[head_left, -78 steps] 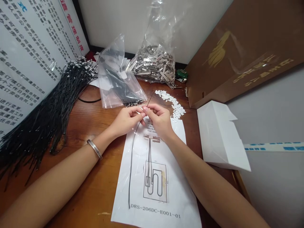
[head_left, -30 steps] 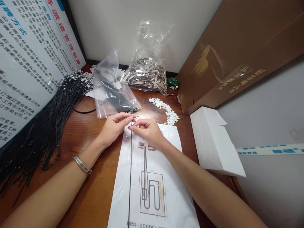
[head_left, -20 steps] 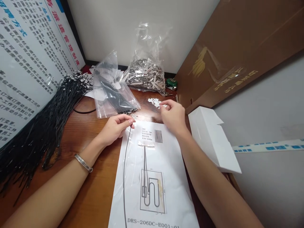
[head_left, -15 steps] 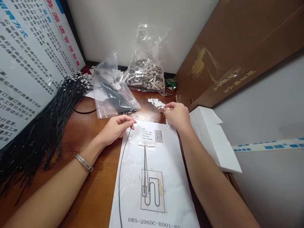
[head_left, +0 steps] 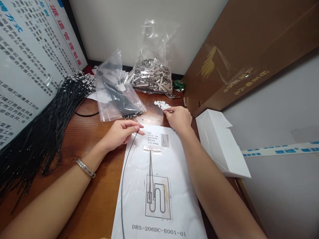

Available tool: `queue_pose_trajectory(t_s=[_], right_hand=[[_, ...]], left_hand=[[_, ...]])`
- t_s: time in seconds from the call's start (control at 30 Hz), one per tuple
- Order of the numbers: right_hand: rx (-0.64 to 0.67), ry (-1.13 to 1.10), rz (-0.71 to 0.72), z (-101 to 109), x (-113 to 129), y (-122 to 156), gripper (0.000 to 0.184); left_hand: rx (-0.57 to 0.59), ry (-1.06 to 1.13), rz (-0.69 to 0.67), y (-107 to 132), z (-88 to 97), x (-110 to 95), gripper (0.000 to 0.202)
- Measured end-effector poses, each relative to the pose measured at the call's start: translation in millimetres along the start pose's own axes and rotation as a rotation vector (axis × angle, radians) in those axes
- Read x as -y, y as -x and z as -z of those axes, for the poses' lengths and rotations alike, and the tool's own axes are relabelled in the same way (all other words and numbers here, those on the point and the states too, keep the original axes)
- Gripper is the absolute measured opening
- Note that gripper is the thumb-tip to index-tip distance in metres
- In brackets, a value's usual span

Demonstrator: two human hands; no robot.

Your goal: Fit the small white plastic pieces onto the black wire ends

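My left hand [head_left: 121, 134] pinches the upper end of a thin black wire [head_left: 123, 189] between thumb and fingers. The wire hangs down along the left side of a printed drawing sheet [head_left: 183, 176], which lies on the wooden table. Over the sheet's top right corner, my right hand [head_left: 181, 120] has its thumb and fingertips drawn together at a pile of tiny white plastic pieces [head_left: 161, 105]. Whether a piece is between those fingertips is too small to tell. The hand covers part of the pile.
A bundle of black wires [head_left: 47, 122] with white ends lies at the left. Behind stand a clear bag [head_left: 112, 89] and a bag of metal strips [head_left: 152, 78], with a green tape measure [head_left: 178, 85] beside. White folded card [head_left: 219, 142] and a brown box [head_left: 236, 46] bound the right.
My right hand has shifted left along the white pieces, its fingertips now lower on the pile. My left hand still holds the wire end. The whole view has shifted slightly.
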State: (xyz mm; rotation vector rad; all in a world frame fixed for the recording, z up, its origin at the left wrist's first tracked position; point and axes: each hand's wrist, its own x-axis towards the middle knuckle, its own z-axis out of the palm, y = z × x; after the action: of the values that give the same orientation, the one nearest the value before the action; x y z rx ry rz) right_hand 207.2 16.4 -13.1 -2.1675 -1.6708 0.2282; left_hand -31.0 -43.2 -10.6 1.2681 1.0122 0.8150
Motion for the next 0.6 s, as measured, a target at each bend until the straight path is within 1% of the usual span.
queue_pose_trajectory(t_s=[0.23, 0.3, 0.37, 0.43, 0.5, 0.53, 0.6], right_hand=[[0.024, 0.035, 0.026, 3.7, 2.7, 5.6, 0.025], [0.027, 0.054, 0.077, 5.9, 5.2, 8.7, 0.024], [0.01, 0.012, 0.161, 7.2, 9.5, 14.2, 0.023], [-0.017, -0.145, 0.267, 6.4, 16.5, 23.3, 0.018], [-0.005, -0.425, 0.362, 3.0, 25.9, 36.0, 0.012], [0.04, -0.596, 0.363, 0.3, 31.0, 43.1, 0.012], [0.179, -0.917, 0.316, -6.6, 40.3, 56.5, 0.014]], left_hand=[[-0.038, -0.018, 0.023, 1.6, -2.5, -5.1, 0.028], [-0.041, -0.012, 0.037, 2.3, -3.9, -6.1, 0.029], [-0.048, 0.002, 0.041, 2.6, -5.3, -6.1, 0.029], [-0.054, 0.015, 0.035, 2.4, -6.5, -5.9, 0.03], [-0.066, 0.027, 0.028, 1.9, -7.6, -6.5, 0.03], [-0.075, 0.032, 0.026, 1.7, -8.1, -7.1, 0.03], [-0.096, 0.043, 0.03, 1.3, -9.0, -8.7, 0.031]])
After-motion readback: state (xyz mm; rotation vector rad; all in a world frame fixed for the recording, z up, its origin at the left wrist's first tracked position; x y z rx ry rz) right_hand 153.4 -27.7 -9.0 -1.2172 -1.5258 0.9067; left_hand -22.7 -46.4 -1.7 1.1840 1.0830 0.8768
